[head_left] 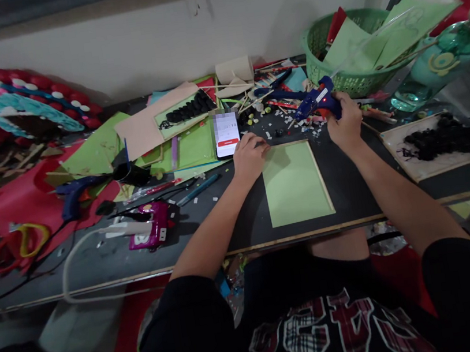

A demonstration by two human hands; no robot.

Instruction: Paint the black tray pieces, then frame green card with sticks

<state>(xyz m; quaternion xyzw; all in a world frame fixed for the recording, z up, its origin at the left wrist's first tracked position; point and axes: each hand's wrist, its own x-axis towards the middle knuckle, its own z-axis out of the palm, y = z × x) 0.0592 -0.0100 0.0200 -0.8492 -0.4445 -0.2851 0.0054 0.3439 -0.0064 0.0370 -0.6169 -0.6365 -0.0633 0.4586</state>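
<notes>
A blue glue gun (316, 100) with a small red light is in my right hand (346, 119), fingers wrapped round its handle. Its nozzle points left, above the scraps beyond the paper. A light green sheet of paper (293, 188) lies on the table between my arms. Thin wooden sticks run along its right edge (321, 178) and its top edge. My left hand (250, 156) rests at the sheet's top left corner with its fingers curled together; what they pinch, if anything, is hidden. Right beside that hand is a phone (226, 136) with a lit screen.
A green basket (309, 49) with paper stands at the back right. Framed panels with black shapes lie at right (440, 141) and back (185, 113). To the left are a second glue gun (72, 199), scissors (34, 239), a purple power socket (150, 226) and a pen (197, 189).
</notes>
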